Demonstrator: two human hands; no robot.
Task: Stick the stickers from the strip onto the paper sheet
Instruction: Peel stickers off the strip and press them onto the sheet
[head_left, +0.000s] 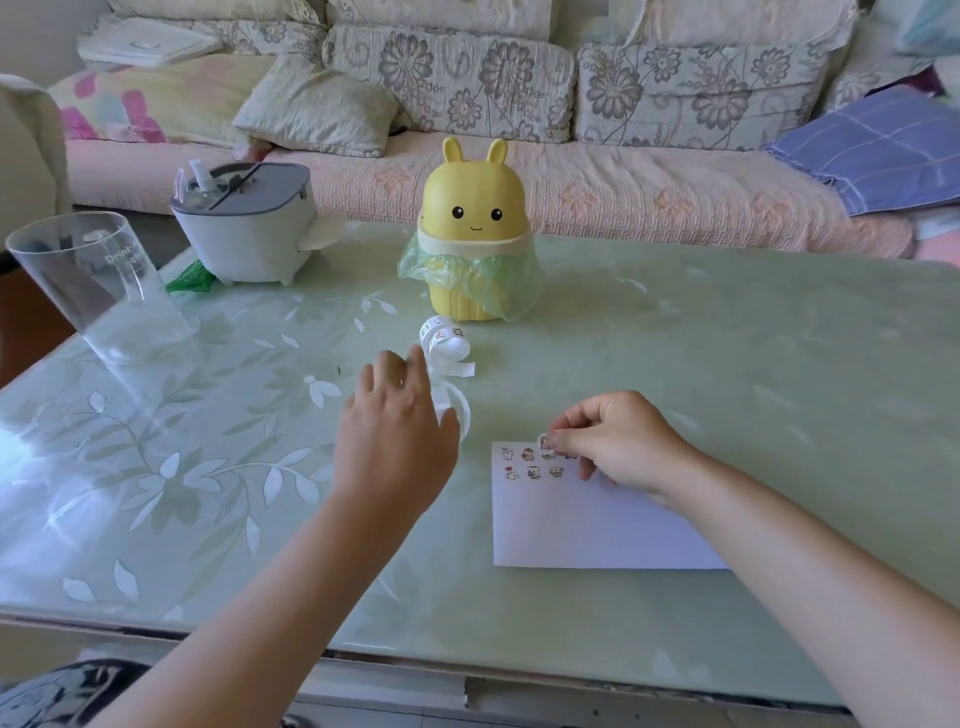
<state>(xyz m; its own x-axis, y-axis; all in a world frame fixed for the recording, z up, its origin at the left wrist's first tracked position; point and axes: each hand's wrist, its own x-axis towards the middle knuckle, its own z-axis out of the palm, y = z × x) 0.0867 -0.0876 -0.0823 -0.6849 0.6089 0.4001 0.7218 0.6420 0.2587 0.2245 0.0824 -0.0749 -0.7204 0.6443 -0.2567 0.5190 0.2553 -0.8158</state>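
The left hand (397, 415) hovers, fingers loosely spread, over the curled white sticker strip (444, 340) mid-worktop (727, 364). Nearer the front edge lies the white paper sheet (571, 525), with two rows of small cartoon stickers at its far-left corner. The right hand (623, 441) pinches one sticker (544, 442) there; green worktop stretches rightward.

Pastel greens and a bright yellow bin (475, 208) on a leaf-patterned counter (727, 364)

The counter is pale green with white leaves. The yellow bin has black dot eyes and a translucent green bag (415, 262). Small multicoloured cartoon stickers (533, 472) dot the white paper sheet (571, 525); the strip (444, 338) is white. Behind, the sofa (467, 78) shows grey flowers on cream above a pink quilted cover, beside a blue checked cloth (872, 145).
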